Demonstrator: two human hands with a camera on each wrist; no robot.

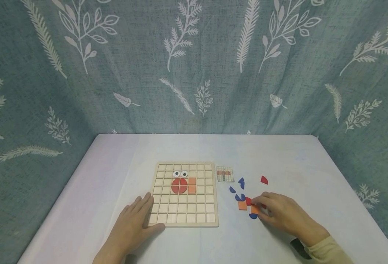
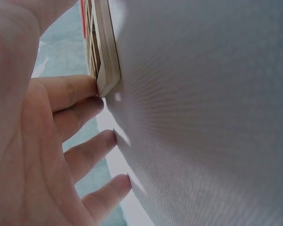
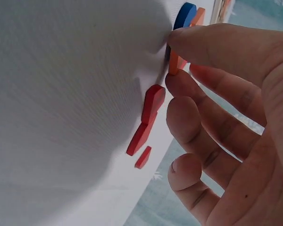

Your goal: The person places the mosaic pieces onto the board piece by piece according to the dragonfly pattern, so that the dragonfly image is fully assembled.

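Observation:
A wooden grid board (image 1: 200, 218) holds two eye pieces (image 1: 180, 174), a red circle of quarter pieces (image 1: 179, 186) and two orange squares (image 1: 192, 185) stacked at the circle's right. My left hand (image 1: 132, 223) rests with spread fingers at the board's lower left corner, touching its edge (image 2: 112, 61). Right of the board, my right hand (image 1: 284, 214) pinches an orange square (image 1: 254, 209) between thumb and fingers; the right wrist view shows this square (image 3: 173, 63) edge-on. Around it lie another orange square (image 1: 242, 205), red quarter pieces (image 3: 153, 101) and several blue pieces (image 1: 253, 216).
A small pattern card (image 1: 225, 174) lies against the board's right side. One red quarter piece (image 1: 264, 179) sits apart, behind the right hand. A leaf-patterned curtain (image 1: 194, 73) stands behind and on both sides of the white table (image 1: 114, 157).

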